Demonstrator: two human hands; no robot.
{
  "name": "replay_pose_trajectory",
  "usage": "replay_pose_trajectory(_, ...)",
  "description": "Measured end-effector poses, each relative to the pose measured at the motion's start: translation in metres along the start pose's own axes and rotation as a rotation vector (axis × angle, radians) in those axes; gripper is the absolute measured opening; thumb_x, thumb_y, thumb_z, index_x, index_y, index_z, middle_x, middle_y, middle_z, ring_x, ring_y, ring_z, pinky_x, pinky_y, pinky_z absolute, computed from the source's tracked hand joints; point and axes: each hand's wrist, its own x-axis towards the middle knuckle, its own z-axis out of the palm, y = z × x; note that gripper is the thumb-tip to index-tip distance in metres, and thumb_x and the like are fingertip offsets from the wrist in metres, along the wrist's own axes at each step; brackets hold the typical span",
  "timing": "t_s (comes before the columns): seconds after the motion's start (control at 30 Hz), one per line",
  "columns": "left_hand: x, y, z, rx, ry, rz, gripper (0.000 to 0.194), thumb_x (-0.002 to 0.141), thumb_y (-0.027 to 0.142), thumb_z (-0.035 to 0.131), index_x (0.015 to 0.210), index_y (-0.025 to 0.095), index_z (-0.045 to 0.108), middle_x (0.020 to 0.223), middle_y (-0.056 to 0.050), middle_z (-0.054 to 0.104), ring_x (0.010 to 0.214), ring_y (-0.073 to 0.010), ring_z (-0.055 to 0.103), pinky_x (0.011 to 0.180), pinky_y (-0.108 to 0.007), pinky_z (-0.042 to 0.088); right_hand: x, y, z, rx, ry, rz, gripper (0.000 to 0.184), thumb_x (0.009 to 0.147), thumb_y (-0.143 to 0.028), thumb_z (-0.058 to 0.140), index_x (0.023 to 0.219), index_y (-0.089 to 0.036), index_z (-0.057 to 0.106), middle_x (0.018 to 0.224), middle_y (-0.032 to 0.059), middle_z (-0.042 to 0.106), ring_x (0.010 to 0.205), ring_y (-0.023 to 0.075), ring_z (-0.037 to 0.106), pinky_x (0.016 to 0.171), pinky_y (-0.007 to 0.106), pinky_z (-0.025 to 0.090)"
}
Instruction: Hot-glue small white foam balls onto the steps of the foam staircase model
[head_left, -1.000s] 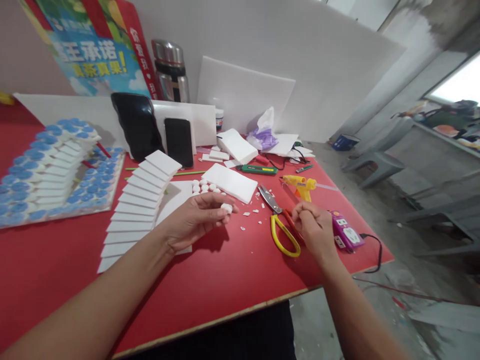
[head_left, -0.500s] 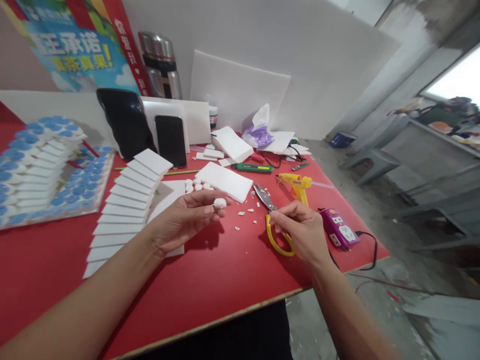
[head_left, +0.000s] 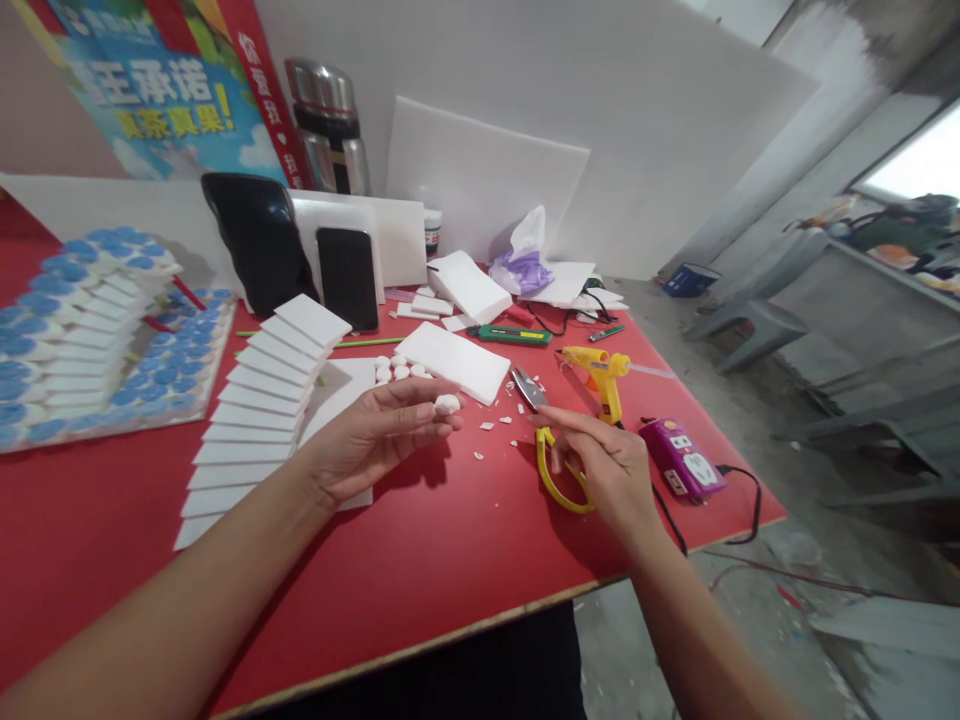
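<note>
My left hand (head_left: 390,430) is closed, pinching a small white rounded foam piece (head_left: 447,404) between thumb and fingertips above the table. My right hand (head_left: 604,455) hovers over the yellow handles of a pair of scissors (head_left: 546,470), its index finger stretched out and the others partly curled. I see nothing held in it. The scissors lie with their metal blades pointing away, partly hidden by that hand. Several white rounded pieces (head_left: 384,374) sit behind my left hand, beside a flat white foam block (head_left: 454,362). Small white scraps (head_left: 487,426) are scattered between my hands.
A fanned stair of white boards (head_left: 247,430) and a blue-and-white model (head_left: 172,350) occupy the left. Toward the right are a yellow glue gun (head_left: 600,370) and a purple power socket (head_left: 684,462) with cables. Behind stand a phone (head_left: 347,280), a green cutter (head_left: 514,335) and a steel flask (head_left: 330,130).
My right hand has gone from a thumb-and-finger pinch to a stretched index finger above the scissors. My left hand keeps the foam piece, and the view has shifted slightly.
</note>
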Motion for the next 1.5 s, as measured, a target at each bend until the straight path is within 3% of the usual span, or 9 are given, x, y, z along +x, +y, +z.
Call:
replay_pose_trajectory(0.23,0.001,-0.001,0.002,0.005,0.061,0.021,0.030,0.068,0.010,0.094,0.096,0.015,0.085,0.095,-0.007,0.083,0.084,-0.0166,0.080,0.081,-0.019,0.064,0.004,-0.006,-0.012,-0.376,-0.042,-0.089,0.045,0.106,-0.045,0.046,0.116,-0.018,0.080,0.094,0.0087,0.075,0.087,0.0235,0.069,0.079,0.037,0.054)
replay_pose_trajectory(0.4,0.001,-0.002,0.005,-0.032,0.064,0.015,0.024,0.069,0.012,0.095,0.091,0.013,0.085,0.088,-0.006,0.082,0.077,-0.0144,0.078,0.072,-0.017,0.063,-0.007,0.003,-0.028,-1.140,-0.111,-0.155,0.051,0.094,-0.033,0.058,0.140,-0.011,0.060,0.123,0.0224,0.066,0.110,0.0380,0.066,0.093,0.049,0.051)
replay_pose_trajectory(0.53,0.002,-0.003,0.005,-0.038,0.038,0.016,0.029,0.073,0.012,0.093,0.100,0.013,0.084,0.088,-0.007,0.080,0.075,-0.0125,0.075,0.069,-0.017,0.062,-0.009,0.009,-0.030,-1.340,-0.210,-0.090,0.064,0.086,-0.022,0.057,0.146,-0.005,0.047,0.116,0.0239,0.067,0.107,0.0370,0.067,0.086,0.042,0.049)
replay_pose_trajectory(0.7,0.001,-0.002,0.004,-0.083,0.054,0.034,0.021,0.074,0.009,0.091,0.094,0.013,0.083,0.094,-0.009,0.081,0.078,-0.0122,0.075,0.073,-0.017,0.062,0.003,-0.003,-0.026,-1.345,-0.358,0.085,0.057,0.085,-0.021,0.056,0.141,-0.013,0.050,0.103,0.0171,0.074,0.085,0.0301,0.072,0.064,0.032,0.034)
replay_pose_trajectory(0.87,0.001,-0.001,0.009,-0.126,0.107,0.018,0.019,0.077,0.002,0.085,0.094,0.012,0.081,0.093,-0.009,0.081,0.080,-0.0135,0.077,0.075,-0.017,0.063,0.004,-0.006,-0.028,-1.302,-0.322,0.173,0.052,0.092,-0.026,0.054,0.142,-0.016,0.052,0.090,0.0129,0.075,0.081,0.0322,0.072,0.061,0.033,0.027)
replay_pose_trajectory(1.0,0.001,-0.003,0.012,-0.152,0.146,-0.005,0.018,0.075,-0.001,0.085,0.087,0.012,0.080,0.085,-0.007,0.081,0.078,-0.0150,0.079,0.072,-0.016,0.064,-0.004,0.004,-0.036,-1.003,-0.266,0.069,0.052,0.088,-0.023,0.056,0.140,-0.016,0.050,0.086,0.0071,0.071,0.075,0.0270,0.068,0.064,0.033,0.039)
replay_pose_trajectory(1.17,0.003,-0.007,0.014,-0.108,0.130,0.005,0.021,0.073,0.002,0.087,0.090,0.011,0.079,0.086,-0.007,0.081,0.077,-0.0149,0.078,0.073,-0.018,0.064,-0.010,0.001,-0.031,-0.552,-0.195,-0.005,0.056,0.086,-0.044,0.074,0.132,-0.023,0.048,0.102,0.0066,0.069,0.088,0.0254,0.069,0.077,0.036,0.054)
replay_pose_trajectory(1.3,0.003,-0.009,0.017,-0.074,0.156,0.030,0.022,0.068,0.005,0.092,0.085,0.010,0.079,0.085,-0.006,0.080,0.076,-0.0144,0.077,0.073,-0.018,0.064,-0.013,-0.011,-0.011,-0.514,-0.274,-0.039,0.072,0.080,-0.054,0.083,0.134,-0.024,0.045,0.126,0.0137,0.065,0.111,0.0304,0.067,0.094,0.044,0.055)
replay_pose_trajectory(1.5,0.002,-0.011,0.020,-0.060,0.135,0.031,0.026,0.066,0.012,0.096,0.086,0.010,0.080,0.086,-0.005,0.080,0.079,-0.0146,0.077,0.077,-0.020,0.063,-0.015,-0.019,0.017,-0.558,-0.371,-0.168,0.086,0.070,-0.058,0.091,0.135,-0.023,0.047,0.131,0.0156,0.063,0.117,0.0343,0.065,0.102,0.052,0.053)
